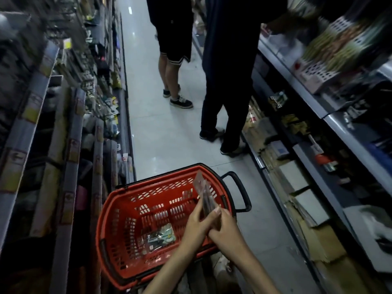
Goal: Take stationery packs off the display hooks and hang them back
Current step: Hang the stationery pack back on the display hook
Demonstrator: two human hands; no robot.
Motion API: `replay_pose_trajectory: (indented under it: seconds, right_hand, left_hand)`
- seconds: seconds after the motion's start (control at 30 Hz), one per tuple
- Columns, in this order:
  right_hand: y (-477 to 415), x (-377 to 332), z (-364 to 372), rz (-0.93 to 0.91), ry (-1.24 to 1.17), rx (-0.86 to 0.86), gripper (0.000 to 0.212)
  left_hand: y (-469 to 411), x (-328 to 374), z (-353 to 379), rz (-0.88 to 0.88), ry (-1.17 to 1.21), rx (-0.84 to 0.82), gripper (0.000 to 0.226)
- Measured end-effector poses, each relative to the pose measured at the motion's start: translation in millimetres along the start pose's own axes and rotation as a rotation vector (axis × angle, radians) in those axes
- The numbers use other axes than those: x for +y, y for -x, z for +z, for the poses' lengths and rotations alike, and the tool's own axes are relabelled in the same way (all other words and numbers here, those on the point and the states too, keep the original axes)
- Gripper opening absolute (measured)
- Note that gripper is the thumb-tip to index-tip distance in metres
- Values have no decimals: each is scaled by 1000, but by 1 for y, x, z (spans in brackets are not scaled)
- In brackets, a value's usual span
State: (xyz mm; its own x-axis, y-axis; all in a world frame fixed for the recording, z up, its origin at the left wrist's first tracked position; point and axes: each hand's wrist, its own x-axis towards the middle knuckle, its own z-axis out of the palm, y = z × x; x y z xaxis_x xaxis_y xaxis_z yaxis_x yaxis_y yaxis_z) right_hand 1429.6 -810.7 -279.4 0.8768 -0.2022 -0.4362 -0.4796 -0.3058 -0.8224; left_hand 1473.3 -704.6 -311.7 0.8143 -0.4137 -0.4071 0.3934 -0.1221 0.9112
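Observation:
Both my hands hold a few slim clear stationery packs [203,188] upright above the right side of a red shopping basket [118,211]. My left hand [200,224] grips the packs from the left, its thumb against them. My right hand [222,222] clasps them from the right, partly over the left hand. Another clear pack [161,236] with green print lies on the basket's floor. Display hooks with hanging packs [99,90] line the left shelving, blurred.
The basket has a black handle [239,187] on its far right. Two people [224,71] stand in the aisle ahead; one reaches to the right shelves [307,115]. Shelving runs along both sides, with pale floor [169,141] between.

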Motion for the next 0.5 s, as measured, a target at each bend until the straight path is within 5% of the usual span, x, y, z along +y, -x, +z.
replay_pose_trajectory:
  seconds: [0.17, 0.23, 0.37, 0.5]
  right_hand:
    - [34, 19, -22, 52, -257, -1, 86]
    - [49, 22, -34, 82, -395, 66, 65]
    - [77, 48, -61, 60, -334, 380, 35]
    - [112, 70, -96, 101, -505, 564, 44]
  left_hand:
    - [10, 18, 28, -123, 177, -60, 28]
    - [17, 19, 37, -185, 226, -96, 17]
    - [36, 19, 63, -245, 250, -105, 20]
    - [60, 19, 93, -255, 160, -195, 25]
